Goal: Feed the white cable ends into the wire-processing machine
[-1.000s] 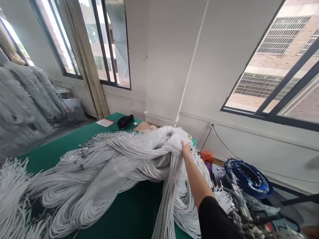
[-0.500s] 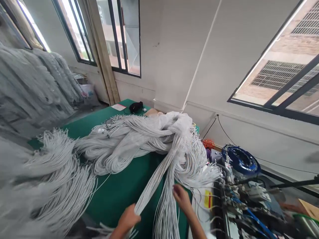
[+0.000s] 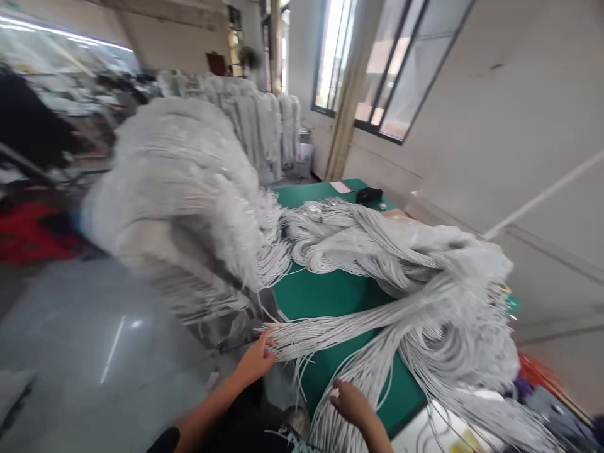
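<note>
Large bundles of white cords (image 3: 377, 251) lie heaped on a green table (image 3: 330, 296). My left hand (image 3: 255, 362) is closed on the ends of one bundle of cords at the table's near left corner. My right hand (image 3: 352, 402) rests on another bundle of cords (image 3: 372, 371) that hangs over the near edge, its fingers curled around the strands. A further big pile of white cords (image 3: 184, 189) drapes over the table's left side, blurred by motion.
More white cord bundles (image 3: 255, 119) hang on racks at the back left. A black item (image 3: 369, 195) and a paper (image 3: 340, 187) lie at the table's far end. Windows and a white wall are on the right. Grey floor (image 3: 94, 352) spreads at left.
The view has swung sharply left. My right hand came down from the top of the heap to the near edge, and both hands now grip cord bundles there.
</note>
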The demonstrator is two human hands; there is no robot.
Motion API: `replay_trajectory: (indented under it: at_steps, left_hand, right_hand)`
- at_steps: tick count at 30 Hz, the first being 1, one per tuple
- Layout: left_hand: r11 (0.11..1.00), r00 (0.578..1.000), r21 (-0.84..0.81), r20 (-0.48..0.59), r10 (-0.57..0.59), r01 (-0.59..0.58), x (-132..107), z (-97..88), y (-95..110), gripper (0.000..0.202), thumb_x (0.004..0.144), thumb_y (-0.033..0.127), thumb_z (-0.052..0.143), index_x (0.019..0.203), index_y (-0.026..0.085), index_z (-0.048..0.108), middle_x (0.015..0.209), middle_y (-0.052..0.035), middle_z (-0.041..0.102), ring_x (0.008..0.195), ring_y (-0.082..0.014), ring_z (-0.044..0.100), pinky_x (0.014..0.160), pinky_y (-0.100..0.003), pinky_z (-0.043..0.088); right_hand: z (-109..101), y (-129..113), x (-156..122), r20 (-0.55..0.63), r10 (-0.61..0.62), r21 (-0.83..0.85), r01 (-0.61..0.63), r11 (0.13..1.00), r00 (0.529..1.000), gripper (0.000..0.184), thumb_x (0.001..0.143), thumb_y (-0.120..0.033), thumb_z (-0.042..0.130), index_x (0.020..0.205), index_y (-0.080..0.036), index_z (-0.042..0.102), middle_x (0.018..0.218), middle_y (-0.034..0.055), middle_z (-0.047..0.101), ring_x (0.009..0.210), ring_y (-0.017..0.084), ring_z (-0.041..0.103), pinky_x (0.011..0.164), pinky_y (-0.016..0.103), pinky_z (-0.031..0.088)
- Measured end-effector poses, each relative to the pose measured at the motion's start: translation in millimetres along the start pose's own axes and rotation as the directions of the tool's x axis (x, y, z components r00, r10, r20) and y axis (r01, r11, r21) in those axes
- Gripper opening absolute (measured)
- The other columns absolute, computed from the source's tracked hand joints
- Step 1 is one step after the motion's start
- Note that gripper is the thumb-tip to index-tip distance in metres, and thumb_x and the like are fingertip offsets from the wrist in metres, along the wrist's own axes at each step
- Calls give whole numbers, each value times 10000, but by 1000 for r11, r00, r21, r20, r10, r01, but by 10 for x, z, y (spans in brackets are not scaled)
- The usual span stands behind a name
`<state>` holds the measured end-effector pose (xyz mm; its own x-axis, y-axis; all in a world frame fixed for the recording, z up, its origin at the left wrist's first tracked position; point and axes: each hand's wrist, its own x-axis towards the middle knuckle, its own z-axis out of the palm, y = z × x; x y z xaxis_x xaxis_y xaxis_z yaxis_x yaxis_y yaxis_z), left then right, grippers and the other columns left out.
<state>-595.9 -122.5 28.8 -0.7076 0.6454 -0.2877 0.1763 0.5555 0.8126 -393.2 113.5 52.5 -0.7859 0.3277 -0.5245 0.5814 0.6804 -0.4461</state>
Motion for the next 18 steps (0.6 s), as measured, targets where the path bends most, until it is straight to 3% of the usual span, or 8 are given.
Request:
replay_trajectory:
  at_steps: [2, 4, 7, 9, 11, 14, 15, 18]
  left_hand:
    - [996, 995, 15, -55, -86, 87, -297, -181, -379, 570, 720, 274, 534, 1276, 168, 458, 994, -56, 655, 687, -154, 635, 748, -295, 510]
    - [982, 948, 2, -261, -181, 188, -531, -392, -708, 465, 711, 270, 536, 1164, 166, 533, 896, -41, 664, 706, -178, 644, 729, -297, 515]
    - [961, 727, -66, -641, -247, 269, -707, -811, -993, 432, 790, 356, 485, 1137, 101, 517, 1009, -133, 623, 971, -282, 609, 858, -394, 493]
    - [981, 568, -30, -812, -135, 191, -693, -1143, -1014, 526, 838, 439, 471, 1213, 71, 449, 1159, -187, 544, 1135, -319, 512, 969, -455, 430]
    - [994, 475, 95, -878, 55, 61, -574, -1472, -931, 595, 835, 494, 517, 1263, 93, 414, 1230, -182, 501, 1192, -320, 465, 1017, -488, 392]
    - [976, 547, 196, -809, 215, -95, -248, -1850, -763, 650, 789, 506, 588, 1290, 129, 416, 1265, -172, 501, 1211, -325, 458, 1010, -494, 402]
    - [971, 609, 194, -757, 238, -138, -122, -1929, -729, 651, 764, 494, 612, 1279, 135, 439, 1246, -163, 525, 1193, -319, 478, 1003, -472, 414]
    - [979, 787, 97, -583, 201, -178, 221, -2016, -734, 535, 674, 379, 653, 1156, 173, 544, 1091, -109, 616, 1039, -275, 571, 904, -391, 480]
  right_hand:
    - [-117, -125, 148, -41, -67, -35, 66, 997, 997, 198, 839, -252, 523, 961, -180, 662, 947, 122, 699, 958, 288, 659, 844, 384, 469]
    - [-187, -396, 237, -68, -172, 16, 173, 985, 983, 253, 869, -315, 475, 964, -160, 651, 840, 102, 697, 822, 255, 673, 757, 344, 487]
    - [-148, -1075, 257, -50, -424, 206, 425, 882, 904, 277, 880, -394, 486, 954, -186, 652, 755, 54, 682, 721, 220, 655, 671, 303, 500]
    - [-88, -1651, 273, -100, -597, 319, 594, 739, 796, 301, 915, -406, 463, 1069, -207, 628, 949, 70, 690, 862, 208, 654, 779, 308, 512]
    - [-91, -2262, 369, -272, -668, 276, 721, 636, 693, 359, 911, -385, 493, 1224, -215, 543, 1146, 102, 633, 1018, 216, 615, 882, 338, 495]
    - [-251, -3115, 671, -549, -611, 106, 773, 625, 570, 567, 841, -404, 604, 1338, -184, 442, 1330, 162, 510, 1210, 273, 505, 976, 420, 451]
    - [-324, -3346, 787, -606, -577, 70, 760, 647, 547, 620, 793, -433, 655, 1318, -165, 465, 1321, 178, 518, 1210, 298, 504, 972, 445, 453]
    - [-490, -3772, 1061, -653, -495, 118, 722, 682, 574, 606, 641, -511, 757, 1082, -119, 620, 1026, 178, 685, 956, 323, 647, 802, 428, 545]
